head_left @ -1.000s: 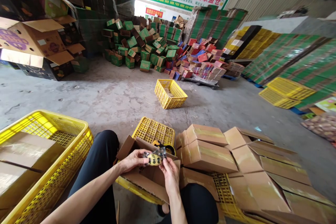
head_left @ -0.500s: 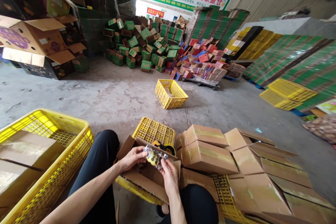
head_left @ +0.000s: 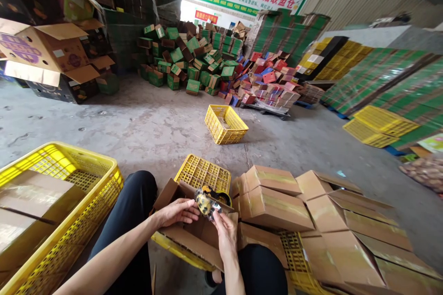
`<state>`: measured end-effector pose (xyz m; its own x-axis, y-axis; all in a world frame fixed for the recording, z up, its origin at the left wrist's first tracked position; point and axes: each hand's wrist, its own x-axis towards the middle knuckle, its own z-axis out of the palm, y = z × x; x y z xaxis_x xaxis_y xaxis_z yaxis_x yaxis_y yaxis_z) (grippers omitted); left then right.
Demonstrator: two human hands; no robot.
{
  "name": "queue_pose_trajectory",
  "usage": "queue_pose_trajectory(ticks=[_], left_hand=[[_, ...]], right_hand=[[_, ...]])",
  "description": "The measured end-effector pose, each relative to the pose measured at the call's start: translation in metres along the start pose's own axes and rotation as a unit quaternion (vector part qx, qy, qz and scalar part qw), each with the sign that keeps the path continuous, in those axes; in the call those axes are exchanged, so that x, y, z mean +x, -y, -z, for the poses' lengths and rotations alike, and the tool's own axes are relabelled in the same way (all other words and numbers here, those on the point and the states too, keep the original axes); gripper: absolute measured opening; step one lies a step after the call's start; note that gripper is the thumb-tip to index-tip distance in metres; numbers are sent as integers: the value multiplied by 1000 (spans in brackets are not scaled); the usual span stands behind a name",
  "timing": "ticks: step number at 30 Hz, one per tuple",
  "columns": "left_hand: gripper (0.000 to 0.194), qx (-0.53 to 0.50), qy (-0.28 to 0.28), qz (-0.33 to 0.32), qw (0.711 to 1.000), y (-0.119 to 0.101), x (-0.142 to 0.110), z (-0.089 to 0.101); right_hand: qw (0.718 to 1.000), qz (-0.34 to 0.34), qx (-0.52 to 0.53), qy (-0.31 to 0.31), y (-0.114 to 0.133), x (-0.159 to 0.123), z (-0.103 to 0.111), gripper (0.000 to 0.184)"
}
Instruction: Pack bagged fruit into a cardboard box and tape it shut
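Observation:
My right hand pinches the lower right end of a yellow fruit-like item in a clear, dark-spotted plastic wrapper. At the wrapper's left side, my left hand has its fingers stretched and slightly apart; its fingertips are close to the plastic, and whether they touch it I cannot tell. Both hands are over an open cardboard box, whose inside is partly hidden by them. Just behind the wrapped item lies a black and yellow tape dispenser, partly covered by the box flap.
A yellow crate stands behind the box. Taped cartons are stacked at right, and a large yellow crate holding cartons is at left. Another yellow crate sits on the floor ahead, before piled green boxes.
The wrapped item has turned and shifted slightly right. My left hand has loosened from its left end and its fingers have spread, while my right hand keeps its pinch.

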<state>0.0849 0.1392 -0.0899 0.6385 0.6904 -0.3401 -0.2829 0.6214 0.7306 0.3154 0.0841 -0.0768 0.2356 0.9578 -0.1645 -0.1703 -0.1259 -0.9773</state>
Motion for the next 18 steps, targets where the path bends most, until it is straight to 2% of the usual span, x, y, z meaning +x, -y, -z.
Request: queue_pose_trajectory(ticks=[3, 8, 12, 15, 18], left_hand=[[57, -15, 33, -17, 999, 0, -1, 0], [59, -23, 54, -26, 998, 4, 0, 2], [57, -1, 57, -43, 997, 6, 0, 2], [54, 4, 58, -57, 997, 9, 1, 2], [52, 2, 56, -56, 997, 12, 3, 3]], right_hand=[[998, 27, -44, 20, 4, -1, -3, 38], [978, 63, -146, 131, 13, -9, -13, 35], [965, 61, -160, 197, 20, -20, -22, 39], [969, 29, -127, 210, 20, -22, -23, 47], [981, 2, -102, 163, 15, -16, -18, 52]])
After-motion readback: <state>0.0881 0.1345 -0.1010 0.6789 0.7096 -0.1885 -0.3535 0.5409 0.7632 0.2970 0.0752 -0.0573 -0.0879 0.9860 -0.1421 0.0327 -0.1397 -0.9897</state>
